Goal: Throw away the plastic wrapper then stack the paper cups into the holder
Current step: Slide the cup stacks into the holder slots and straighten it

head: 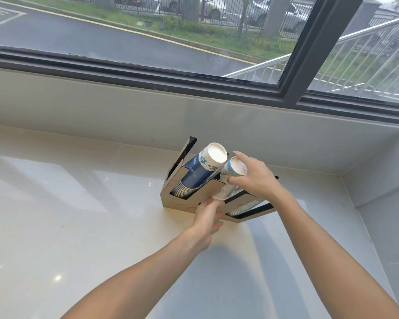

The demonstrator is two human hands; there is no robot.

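A shiny metal cup holder (182, 202) stands on the counter below the window. Its left slot holds a stack of blue and white paper cups (199, 171), bottoms up. A white stack of paper cups (230, 178) sits tilted in the middle slot. My right hand (255, 176) grips the upper end of that white stack. My left hand (207, 218) touches the stack's lower end at the holder's front, fingers spread. More white cup rims (244, 207) show in the right slot. No plastic wrapper is in view.
The pale glossy counter (78, 215) runs left and toward me. A low wall (124, 111) under the dark window frame (293, 88) backs it. A raised ledge (382, 180) closes off the right side.
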